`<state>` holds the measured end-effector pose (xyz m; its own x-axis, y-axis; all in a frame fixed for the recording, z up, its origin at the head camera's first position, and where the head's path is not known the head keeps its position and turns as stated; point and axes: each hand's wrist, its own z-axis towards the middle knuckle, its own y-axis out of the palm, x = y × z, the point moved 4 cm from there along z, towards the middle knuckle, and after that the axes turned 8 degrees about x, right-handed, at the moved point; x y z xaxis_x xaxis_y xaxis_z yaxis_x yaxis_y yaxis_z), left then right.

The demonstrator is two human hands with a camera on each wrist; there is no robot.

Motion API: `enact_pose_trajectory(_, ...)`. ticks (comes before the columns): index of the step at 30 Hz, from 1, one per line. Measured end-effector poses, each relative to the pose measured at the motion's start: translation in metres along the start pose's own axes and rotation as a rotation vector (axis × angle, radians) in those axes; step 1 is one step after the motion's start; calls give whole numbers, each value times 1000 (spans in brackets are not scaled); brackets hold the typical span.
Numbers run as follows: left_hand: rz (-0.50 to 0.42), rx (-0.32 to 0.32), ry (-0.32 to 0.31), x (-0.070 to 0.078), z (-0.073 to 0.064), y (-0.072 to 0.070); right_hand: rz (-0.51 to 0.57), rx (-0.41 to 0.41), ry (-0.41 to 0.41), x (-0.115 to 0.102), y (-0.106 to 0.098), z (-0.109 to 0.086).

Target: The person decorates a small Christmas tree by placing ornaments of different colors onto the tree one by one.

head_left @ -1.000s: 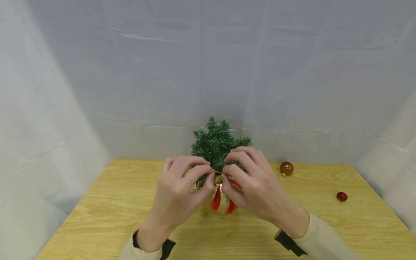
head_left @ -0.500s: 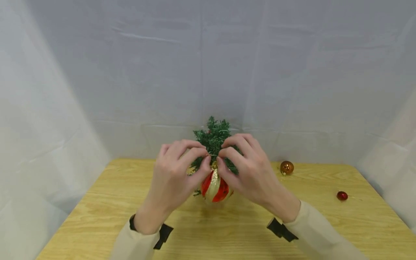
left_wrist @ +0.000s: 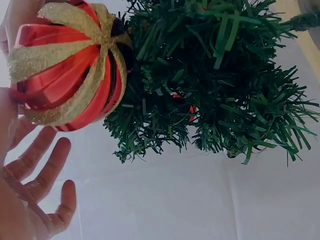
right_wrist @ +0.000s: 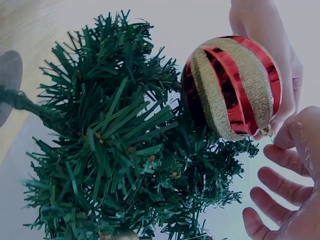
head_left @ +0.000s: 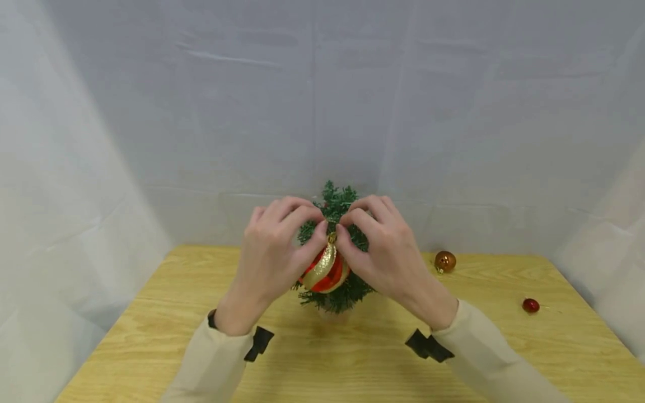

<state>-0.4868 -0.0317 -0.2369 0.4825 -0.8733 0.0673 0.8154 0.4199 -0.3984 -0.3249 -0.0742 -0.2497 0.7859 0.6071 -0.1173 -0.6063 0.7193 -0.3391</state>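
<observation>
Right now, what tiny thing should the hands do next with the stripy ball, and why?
Maybe ease the striped ball closer and hook its top onto a branch of the green tree. The left hand and right hand have their fingertips close together at its gold cap, and the ball hangs below them, with branches behind it.

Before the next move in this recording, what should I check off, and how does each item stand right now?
1. Left hand and right hand both at the top of the striped ball: ok.
2. Striped ball off the tabletop: ok.
3. Green tree upright: ok.
4. Striped ball attached to a branch: cannot tell.
5. Head view of the striped ball unobstructed: not ok, hands cover part.
6. Brown bauble clear of both hands: ok.
</observation>
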Motion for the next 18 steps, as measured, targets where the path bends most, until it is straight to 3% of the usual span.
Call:
enact_pose_trajectory(11,-12,-169,-150,-7,7,8,16,-18,121,8,4,2)
enact_pose_trajectory(18,-18,-225,-224,-8,12,9,14,-40,168,10,7,2)
